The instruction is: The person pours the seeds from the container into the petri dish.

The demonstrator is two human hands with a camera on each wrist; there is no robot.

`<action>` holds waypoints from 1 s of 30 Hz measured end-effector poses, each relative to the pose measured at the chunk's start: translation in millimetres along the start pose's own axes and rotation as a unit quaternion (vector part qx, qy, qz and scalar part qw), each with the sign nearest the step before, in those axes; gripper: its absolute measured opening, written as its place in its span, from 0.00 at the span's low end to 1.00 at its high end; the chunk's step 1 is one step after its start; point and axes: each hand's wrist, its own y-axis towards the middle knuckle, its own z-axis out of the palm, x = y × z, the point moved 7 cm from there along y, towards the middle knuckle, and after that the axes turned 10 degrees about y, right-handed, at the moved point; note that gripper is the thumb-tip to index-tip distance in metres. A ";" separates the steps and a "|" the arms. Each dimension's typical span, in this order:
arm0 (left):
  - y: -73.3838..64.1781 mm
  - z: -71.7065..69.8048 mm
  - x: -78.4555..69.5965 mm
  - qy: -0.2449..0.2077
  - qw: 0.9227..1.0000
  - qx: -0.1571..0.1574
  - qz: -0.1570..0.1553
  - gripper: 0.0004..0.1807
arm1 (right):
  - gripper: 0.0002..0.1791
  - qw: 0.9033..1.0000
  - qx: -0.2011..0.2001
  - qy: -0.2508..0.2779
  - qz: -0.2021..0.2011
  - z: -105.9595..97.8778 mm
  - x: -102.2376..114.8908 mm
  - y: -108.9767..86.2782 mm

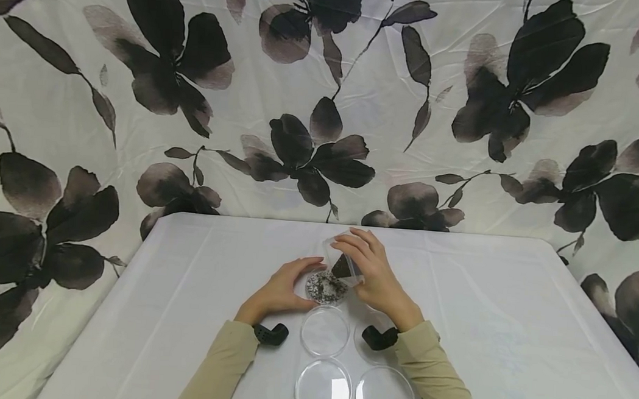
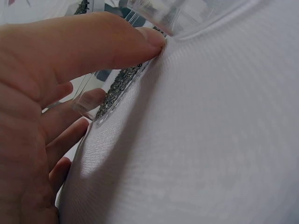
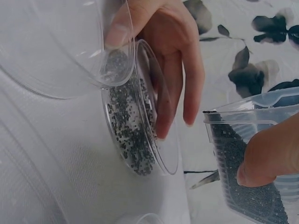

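Note:
My left hand holds a clear petri dish on the white table, thumb on its near side and fingers around the far side. Dark granules lie scattered over the dish's floor. Just right of and above that dish, my right hand grips a clear plastic container, which is tilted toward the dish. Black granules slope against the container's wall. In the left wrist view, the left thumb presses at the dish's rim, while part of the other fingers is hidden behind it.
Nearer the body are several other clear petri dishes, among them one just below the filled dish and two at the front edge of view. Another is partly covered by the right wrist. Beyond the white table hangs a floral cloth.

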 end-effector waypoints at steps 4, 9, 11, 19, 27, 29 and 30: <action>-0.8 -0.8 0.2 0.003 1.000 -0.002 0.001 0.52 | 0.55 1.000 0.001 0.000 -0.006 0.9 1.2 0.2; -1.8 -2.1 -0.6 0.000 1.000 -0.008 0.009 0.51 | 0.55 1.000 0.002 -0.001 -0.013 3.0 1.6 0.4; -1.5 -1.8 -0.2 -0.001 1.000 -0.006 0.010 0.51 | 0.55 1.000 0.001 -0.003 -0.016 3.4 1.7 0.6; -1.0 -1.6 0.1 0.005 1.000 -0.008 0.010 0.52 | 0.55 1.000 -0.005 -0.008 -0.013 1.7 1.3 0.2; -0.6 0.9 4.1 0.010 1.000 -0.008 -0.008 0.52 | 0.53 0.999 -0.018 0.034 0.021 -2.0 -6.9 -4.0; -0.8 1.1 4.6 0.010 1.000 -0.008 -0.014 0.52 | 0.52 0.997 -0.028 0.054 0.041 -3.1 -12.0 -5.9; -0.8 1.3 4.8 0.010 1.000 -0.008 -0.015 0.52 | 0.52 0.996 -0.033 0.062 0.052 -3.6 -14.9 -7.1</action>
